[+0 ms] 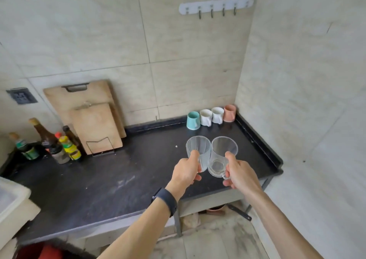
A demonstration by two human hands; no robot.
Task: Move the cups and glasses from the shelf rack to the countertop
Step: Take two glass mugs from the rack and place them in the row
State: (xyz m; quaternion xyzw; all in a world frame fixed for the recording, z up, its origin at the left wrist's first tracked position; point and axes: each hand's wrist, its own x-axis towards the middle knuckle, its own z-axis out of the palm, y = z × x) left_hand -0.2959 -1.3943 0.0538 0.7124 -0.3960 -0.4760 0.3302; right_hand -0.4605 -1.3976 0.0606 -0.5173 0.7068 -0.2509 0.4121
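Clear glass fills both hands above the dark table (111, 181). The left hand (186, 172) is closed around the lower part of a ribbed glass (199, 149), and the right hand (240, 176) is closed on the handle of a smooth glass mug (221, 155). Both vessels are tilted with their mouths toward the back wall, side by side and nearly touching, held over the right half of the table, apart from its surface.

By my reading, this is the carry-and-set-down step: two pieces are off the rack, which is out of view, and not yet placed. Next they need righting and lowering onto bare table, probably in front of the mugs already there, with room kept between them.

Four ceramic mugs stand in a row at the back right corner: one teal mug (193, 121), two white mugs (206, 117) (217, 115), one pink mug (229, 113). That makes two glass pieces in hand and four mugs down.
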